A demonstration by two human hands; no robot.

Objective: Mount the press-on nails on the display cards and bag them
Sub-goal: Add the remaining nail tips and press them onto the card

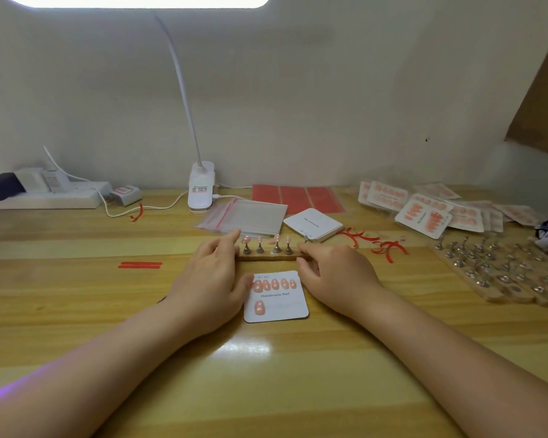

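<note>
One head-worn wide-angle view looks forward and down from close above the counter (76,311), facing its far edge and the wall behind.

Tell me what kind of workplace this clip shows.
Probably a small home or workshop bench for packing handmade press-on nails: a nail card lies between the hands, nails stand on a wooden holder, and bagged sets pile up beside zip bags.
</note>
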